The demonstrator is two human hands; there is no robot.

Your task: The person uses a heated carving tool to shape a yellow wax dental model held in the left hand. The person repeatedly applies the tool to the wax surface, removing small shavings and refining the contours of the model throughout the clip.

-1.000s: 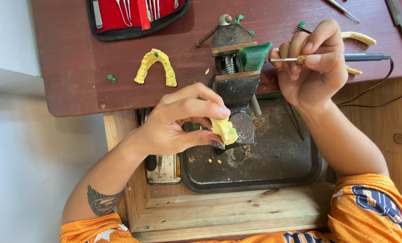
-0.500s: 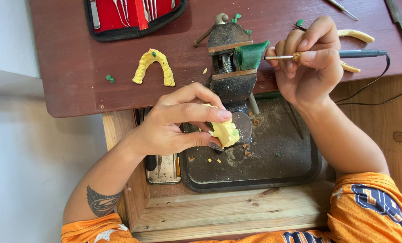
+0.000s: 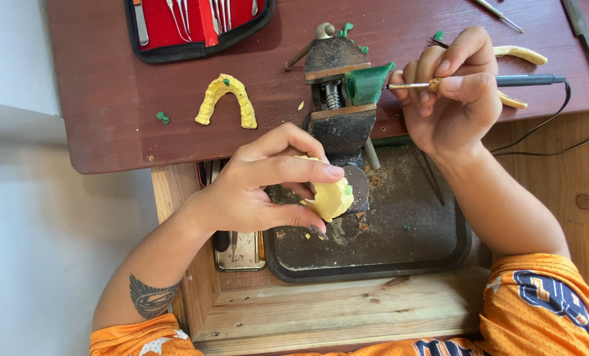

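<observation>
Left hand (image 3: 261,188) pinches a yellow dental cast (image 3: 329,198) at frame centre, above the dark tray (image 3: 433,247). Right hand (image 3: 449,99), upper right, grips a corded wax tool (image 3: 505,81) against green wax (image 3: 367,82) in the vise (image 3: 337,125). Red instrument case (image 3: 199,26) lies upper left.

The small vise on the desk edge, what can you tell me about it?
The vise looks like dark, worn metal with rusty jaw plates and a bare screw showing between them. It stands at the front edge of the reddish-brown desk, above a dark tray. A green wax block is clamped at its right side, with green crumbs on top. The tip of the tool in the right hand touches the wax.
</observation>
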